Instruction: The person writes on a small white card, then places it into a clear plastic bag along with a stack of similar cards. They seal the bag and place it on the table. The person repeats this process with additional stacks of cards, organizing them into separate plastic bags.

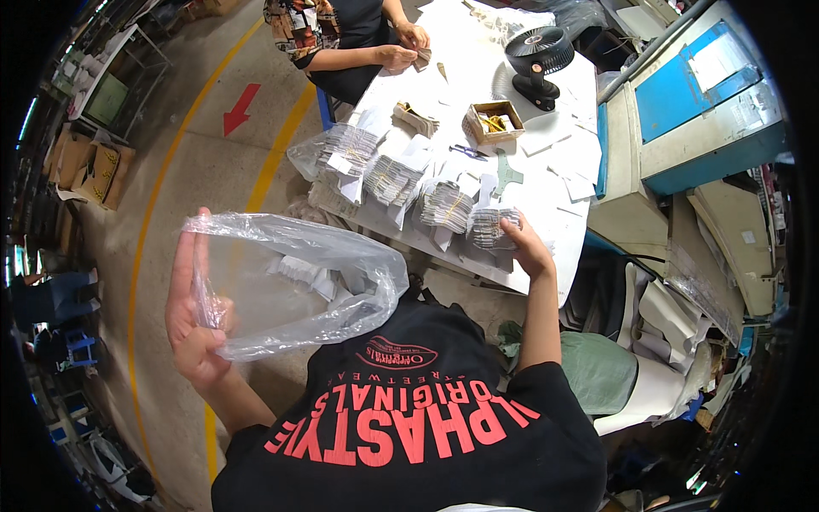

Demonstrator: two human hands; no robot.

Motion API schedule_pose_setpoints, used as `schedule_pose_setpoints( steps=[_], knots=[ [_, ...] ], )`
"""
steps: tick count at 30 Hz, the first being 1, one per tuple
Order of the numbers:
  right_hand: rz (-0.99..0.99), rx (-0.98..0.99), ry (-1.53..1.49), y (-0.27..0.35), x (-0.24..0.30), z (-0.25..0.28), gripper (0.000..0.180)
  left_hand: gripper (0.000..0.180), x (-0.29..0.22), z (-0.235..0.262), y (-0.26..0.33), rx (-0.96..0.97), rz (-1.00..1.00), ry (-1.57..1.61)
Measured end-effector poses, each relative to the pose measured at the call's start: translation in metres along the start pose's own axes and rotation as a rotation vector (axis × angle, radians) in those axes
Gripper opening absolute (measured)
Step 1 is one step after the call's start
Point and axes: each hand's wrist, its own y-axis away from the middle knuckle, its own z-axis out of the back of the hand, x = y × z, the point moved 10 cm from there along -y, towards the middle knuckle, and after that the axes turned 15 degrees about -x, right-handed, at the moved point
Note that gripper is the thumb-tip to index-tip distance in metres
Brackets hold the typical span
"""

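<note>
The clear plastic bag (299, 277) hangs in the air to the person's left, off the edge of the table (554, 230), its mouth held up and pulled open; a few small white tags or cards lie loose inside it. It looks thin, limp and very light, likely slippery between the fingers, so the sensible place to take it is at the rim, pinched as it is now, since the body would just collapse. The left hand (194, 320) grips that rim, thumb pressed against the film with the fingers standing nearly straight behind it. The right hand (522, 246) reaches across to the near edge of the table and closes on a bundle of tags (490, 226), a fanned grey-white stack that seems bound with gold cord; as a tied bunch it should lift as one piece, light but a little floppy at the ends. Just beside it lie more such bundles (401, 175) in a row, some inside another clear bag. Farther back on the white surface stand a small cardboard box (493, 121) with gold-coloured pieces in it and a black desk fan (539, 53). At the far end another person's hands (405, 47) work on similar small pieces. On the floor to the left run yellow lines and a red arrow (241, 109).
</note>
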Motion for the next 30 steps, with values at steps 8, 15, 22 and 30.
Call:
schedule_pose_setpoints(
  steps=[8,15,22,30],
  knots=[
    [-0.11,0.095,-0.184,0.012,0.001,-0.013,0.098,0.122,-0.018,0.021,-0.017,0.049,0.049,0.011],
    [-0.159,0.047,-0.506,0.017,-0.049,0.038,0.079,0.122,-0.016,0.022,-0.01,0.058,0.096,0.01],
    [-0.016,0.035,-0.883,0.042,-0.071,0.064,0.067,0.121,-0.042,-0.05,0.043,-0.067,-0.103,0.021],
    [0.143,0.078,-1.104,0.06,-0.025,0.165,0.068,0.116,-0.064,-0.178,0.09,0.283,-0.197,0.127]
  ],
)
